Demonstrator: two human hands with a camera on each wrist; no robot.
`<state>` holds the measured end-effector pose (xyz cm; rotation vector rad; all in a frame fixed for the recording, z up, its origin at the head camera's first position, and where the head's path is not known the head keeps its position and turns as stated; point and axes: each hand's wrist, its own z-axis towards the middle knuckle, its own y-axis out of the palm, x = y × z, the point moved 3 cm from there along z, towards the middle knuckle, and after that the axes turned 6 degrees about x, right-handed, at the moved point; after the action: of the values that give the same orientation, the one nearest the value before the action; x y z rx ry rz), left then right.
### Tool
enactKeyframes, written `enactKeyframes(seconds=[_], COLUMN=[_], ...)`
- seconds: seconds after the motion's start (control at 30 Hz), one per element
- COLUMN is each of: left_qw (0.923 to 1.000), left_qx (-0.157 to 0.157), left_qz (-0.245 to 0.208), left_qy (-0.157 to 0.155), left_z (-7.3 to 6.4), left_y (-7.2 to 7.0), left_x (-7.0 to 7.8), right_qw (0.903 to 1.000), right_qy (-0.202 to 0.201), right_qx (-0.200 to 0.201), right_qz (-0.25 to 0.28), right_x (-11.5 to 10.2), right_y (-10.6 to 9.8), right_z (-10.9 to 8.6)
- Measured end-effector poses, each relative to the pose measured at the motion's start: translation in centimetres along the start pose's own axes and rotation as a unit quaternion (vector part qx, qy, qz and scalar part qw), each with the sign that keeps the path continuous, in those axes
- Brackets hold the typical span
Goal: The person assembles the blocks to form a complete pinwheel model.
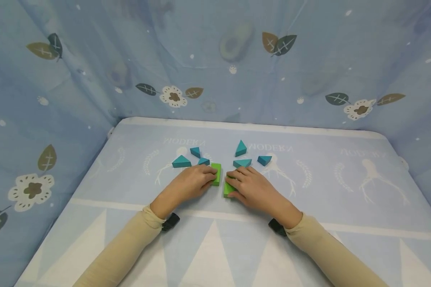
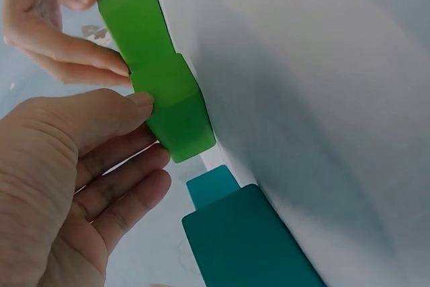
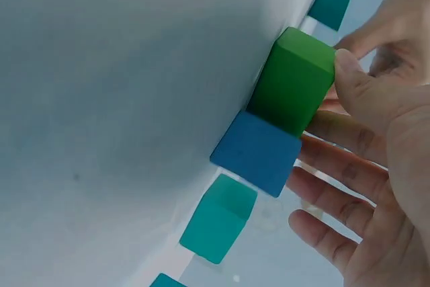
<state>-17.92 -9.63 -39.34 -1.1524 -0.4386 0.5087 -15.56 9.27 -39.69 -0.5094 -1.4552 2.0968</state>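
Observation:
Near the middle of the table, my left hand pinches a bright green block between thumb and fingers. In the left wrist view, its thumb lies along the side of that green block. My right hand holds a second green block, partly covered by its fingers. The right wrist view shows the thumb on this green block's edge and a blue block right beside it. A narrow gap separates the two green blocks in the head view.
Beyond my left hand lie a teal triangular block and two blue ones. Beyond my right hand are two teal triangular blocks and a dark blue one. A patterned curtain rises behind the table.

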Motion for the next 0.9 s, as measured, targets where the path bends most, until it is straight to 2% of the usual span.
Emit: enactKeyframes(seconds=[0.1, 0.23, 0.33, 0.47, 0.6, 0.73, 0.9], left_qw=[1.0000, 0.9997, 0.9992, 0.9986, 0.9991, 0.9993, 0.9984], left_qx=[-0.003, -0.023, -0.039, -0.046, -0.033, -0.017, 0.000], left_qz=[0.000, -0.003, -0.002, 0.006, -0.006, -0.026, -0.012], left_qy=[0.003, 0.007, 0.011, 0.028, 0.028, 0.022, 0.055], left_z=[0.1, 0.2, 0.0, -0.4, -1.0, -1.7, -2.2], left_y=[-0.1, -0.4, -0.7, -1.0, -1.2, -1.3, -1.3], left_x=[0.2, 0.5, 0.9, 1.4, 1.7, 1.8, 2.6], right_qw=[0.9999, 0.9996, 0.9995, 0.9995, 0.9989, 0.9969, 0.9931], right_qy=[0.014, 0.027, 0.031, 0.029, 0.026, 0.018, 0.025], right_qx=[0.004, 0.001, 0.002, 0.006, -0.004, -0.035, -0.076], right_qz=[-0.005, -0.012, -0.007, 0.011, 0.038, 0.069, 0.086], right_x=[0.6, 1.3, 1.5, 1.8, 2.4, 2.9, 3.0], right_y=[0.2, 0.4, 0.5, 0.5, 0.3, -0.5, -1.1], right_z=[0.3, 0.5, 0.7, 0.9, 0.7, 0.4, 0.2])
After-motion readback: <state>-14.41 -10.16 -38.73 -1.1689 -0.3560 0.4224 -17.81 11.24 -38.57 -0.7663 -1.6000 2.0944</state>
